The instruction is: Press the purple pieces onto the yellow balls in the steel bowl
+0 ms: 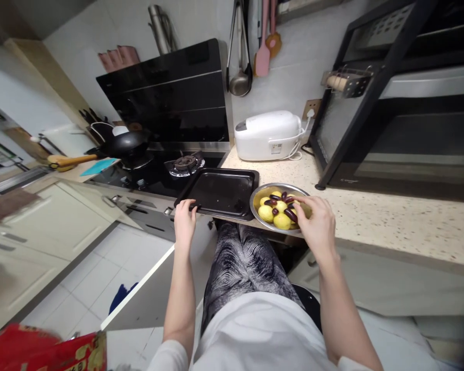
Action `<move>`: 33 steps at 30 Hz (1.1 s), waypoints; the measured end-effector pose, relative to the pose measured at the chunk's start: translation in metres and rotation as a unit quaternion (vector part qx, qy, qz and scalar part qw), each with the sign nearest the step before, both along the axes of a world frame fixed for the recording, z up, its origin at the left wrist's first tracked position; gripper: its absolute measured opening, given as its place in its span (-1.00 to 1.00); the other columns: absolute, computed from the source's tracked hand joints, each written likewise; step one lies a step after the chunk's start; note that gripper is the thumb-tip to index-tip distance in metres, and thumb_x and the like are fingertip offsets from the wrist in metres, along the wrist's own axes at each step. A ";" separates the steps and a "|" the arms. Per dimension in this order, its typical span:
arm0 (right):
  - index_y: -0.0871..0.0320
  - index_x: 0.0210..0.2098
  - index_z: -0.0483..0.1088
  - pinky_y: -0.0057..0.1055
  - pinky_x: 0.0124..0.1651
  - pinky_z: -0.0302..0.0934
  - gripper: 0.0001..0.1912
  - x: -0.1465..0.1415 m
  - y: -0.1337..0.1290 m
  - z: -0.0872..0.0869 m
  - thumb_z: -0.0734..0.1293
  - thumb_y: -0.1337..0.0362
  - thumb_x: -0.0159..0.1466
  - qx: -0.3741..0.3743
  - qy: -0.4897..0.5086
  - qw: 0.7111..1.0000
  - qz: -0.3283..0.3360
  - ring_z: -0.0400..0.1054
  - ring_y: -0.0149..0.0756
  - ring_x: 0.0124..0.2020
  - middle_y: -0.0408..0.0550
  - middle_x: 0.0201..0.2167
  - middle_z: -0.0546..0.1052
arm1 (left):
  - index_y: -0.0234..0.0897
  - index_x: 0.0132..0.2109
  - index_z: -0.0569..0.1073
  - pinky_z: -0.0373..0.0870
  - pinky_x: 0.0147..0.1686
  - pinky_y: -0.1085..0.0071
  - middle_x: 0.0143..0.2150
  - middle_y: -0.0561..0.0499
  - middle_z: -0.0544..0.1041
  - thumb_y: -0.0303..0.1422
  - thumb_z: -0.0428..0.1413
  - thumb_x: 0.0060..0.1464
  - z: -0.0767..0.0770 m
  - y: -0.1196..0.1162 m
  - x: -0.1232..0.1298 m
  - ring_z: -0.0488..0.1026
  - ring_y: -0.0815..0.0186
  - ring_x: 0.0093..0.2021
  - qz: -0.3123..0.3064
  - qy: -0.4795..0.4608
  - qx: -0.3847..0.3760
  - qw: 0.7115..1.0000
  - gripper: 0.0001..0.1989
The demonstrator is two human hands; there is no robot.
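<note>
A black baking tray lies at the counter's front edge, its left part over the stove. My left hand grips the tray's front left corner, fingers closed on the rim. Right of the tray stands a metal bowl holding several yellow round pieces and several dark purple oval pieces. My right hand is at the bowl's right side, its thumb and fingers pinched together over the contents. What lies between those fingertips is too small to make out.
Behind the bowl stands a white appliance with a cord. A black rack rises at the right. On the left are a burner and a black wok. A cabinet door stands open below.
</note>
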State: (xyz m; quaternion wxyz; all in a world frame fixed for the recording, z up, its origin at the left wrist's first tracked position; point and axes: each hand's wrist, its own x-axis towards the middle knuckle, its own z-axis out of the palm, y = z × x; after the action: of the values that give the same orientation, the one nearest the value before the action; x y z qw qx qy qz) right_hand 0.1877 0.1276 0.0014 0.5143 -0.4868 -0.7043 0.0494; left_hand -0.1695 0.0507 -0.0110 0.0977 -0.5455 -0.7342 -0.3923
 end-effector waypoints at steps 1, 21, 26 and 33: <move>0.10 -0.11 0.58 -0.10 0.04 0.26 -0.77 -0.003 -0.004 0.001 0.28 0.23 0.38 0.002 0.005 1.000 0.006 0.38 -0.01 -0.04 0.06 -0.16 0.60 | -0.28 -0.05 0.54 0.39 0.15 0.13 0.00 -0.21 0.60 -0.41 0.09 0.29 0.002 0.002 -0.003 0.49 0.00 0.10 0.015 0.012 -0.032 0.999 -0.84; 0.08 -0.19 0.56 -0.08 0.03 0.32 -0.82 0.002 -0.025 0.009 0.29 0.25 0.37 0.029 0.027 0.999 0.009 0.42 -0.03 -0.07 0.05 -0.18 0.61 | -0.17 -0.21 0.60 0.46 -0.11 0.33 -0.20 -0.04 0.70 -0.49 0.29 0.09 0.034 0.049 0.005 0.63 0.11 -0.05 0.093 -0.009 -0.258 0.961 -0.87; 0.07 -0.20 0.56 -0.06 0.03 0.34 -0.81 -0.003 -0.033 0.013 0.28 0.25 0.39 0.033 0.044 0.998 0.015 0.44 -0.03 -0.07 0.05 -0.18 0.61 | -0.18 -0.13 0.57 0.47 -0.09 0.31 -0.14 -0.04 0.68 -0.49 0.20 0.19 0.032 0.042 0.023 0.62 0.15 -0.06 0.051 -0.013 -0.176 0.983 -0.86; 0.04 -0.19 0.58 -0.05 0.03 0.40 -0.81 -0.020 -0.057 0.016 0.29 0.26 0.42 0.038 0.047 0.995 0.080 0.50 -0.07 -0.11 0.01 -0.20 0.64 | -0.24 -0.15 0.58 0.55 -0.14 0.36 -0.19 -0.04 0.62 -0.38 0.22 0.22 0.025 0.018 0.095 0.59 0.25 -0.17 -0.249 -0.187 0.097 0.945 -0.93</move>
State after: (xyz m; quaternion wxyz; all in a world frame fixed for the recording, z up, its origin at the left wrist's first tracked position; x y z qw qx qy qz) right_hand 0.1680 0.0711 0.0172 0.5593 -0.4060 -0.7176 0.0862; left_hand -0.0742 0.0684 0.0141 -0.0892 -0.6153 -0.5385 -0.5687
